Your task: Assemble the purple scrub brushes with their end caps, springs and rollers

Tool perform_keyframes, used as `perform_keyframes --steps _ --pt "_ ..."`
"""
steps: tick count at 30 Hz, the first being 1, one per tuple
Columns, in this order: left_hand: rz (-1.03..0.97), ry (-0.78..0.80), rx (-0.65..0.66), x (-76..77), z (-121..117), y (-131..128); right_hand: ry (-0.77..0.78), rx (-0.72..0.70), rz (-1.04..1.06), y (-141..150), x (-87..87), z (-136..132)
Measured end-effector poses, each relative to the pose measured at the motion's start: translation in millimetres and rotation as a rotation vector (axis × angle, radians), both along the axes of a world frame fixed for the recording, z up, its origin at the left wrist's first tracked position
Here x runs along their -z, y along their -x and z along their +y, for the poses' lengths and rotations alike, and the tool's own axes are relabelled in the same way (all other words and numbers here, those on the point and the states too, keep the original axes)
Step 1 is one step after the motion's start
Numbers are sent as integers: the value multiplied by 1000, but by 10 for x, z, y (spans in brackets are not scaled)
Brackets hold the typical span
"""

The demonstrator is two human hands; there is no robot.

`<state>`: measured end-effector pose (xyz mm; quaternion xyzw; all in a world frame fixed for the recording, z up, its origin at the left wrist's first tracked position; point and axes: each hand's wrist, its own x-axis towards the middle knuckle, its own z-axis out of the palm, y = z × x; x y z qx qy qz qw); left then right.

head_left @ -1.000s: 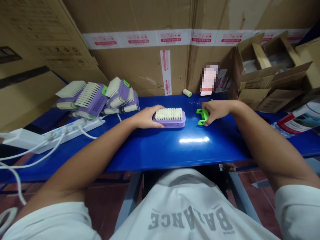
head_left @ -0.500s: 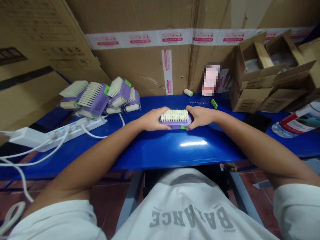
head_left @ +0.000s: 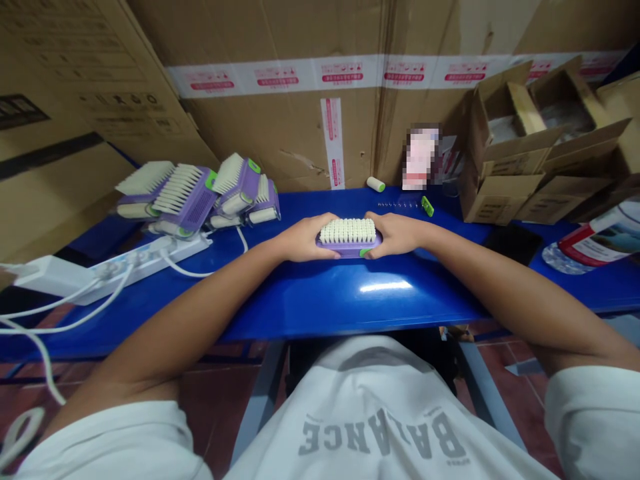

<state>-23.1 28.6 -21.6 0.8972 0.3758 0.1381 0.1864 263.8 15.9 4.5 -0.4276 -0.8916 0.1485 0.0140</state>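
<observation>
Blue tabletop (head_left: 310, 303), "BALANCE" shirt (head_left: 380, 413), brush-clasping hands (head_left: 353, 238).

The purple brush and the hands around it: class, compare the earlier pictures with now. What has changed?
The right hand has moved left, bringing the green piece to the right end of the purple brush and taking hold there. The brush has shifted slightly right. The left hand keeps its grip; the piled brushes stayed put.

Blue table (head_left: 305, 303): brush pile (head_left: 195, 197), power strip (head_left: 150, 263), white cylinder (head_left: 375, 184), green part (head_left: 427, 206), bottle (head_left: 590, 239).
</observation>
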Motion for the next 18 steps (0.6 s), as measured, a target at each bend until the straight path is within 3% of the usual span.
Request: perform_keyframes --steps 8,18 --pt "54 9 26 -85 -15 39 11 30 -64 -11 -76 -37" --pt "138 43 -134 -126 317 718 134 200 -95 -728 -185 258"
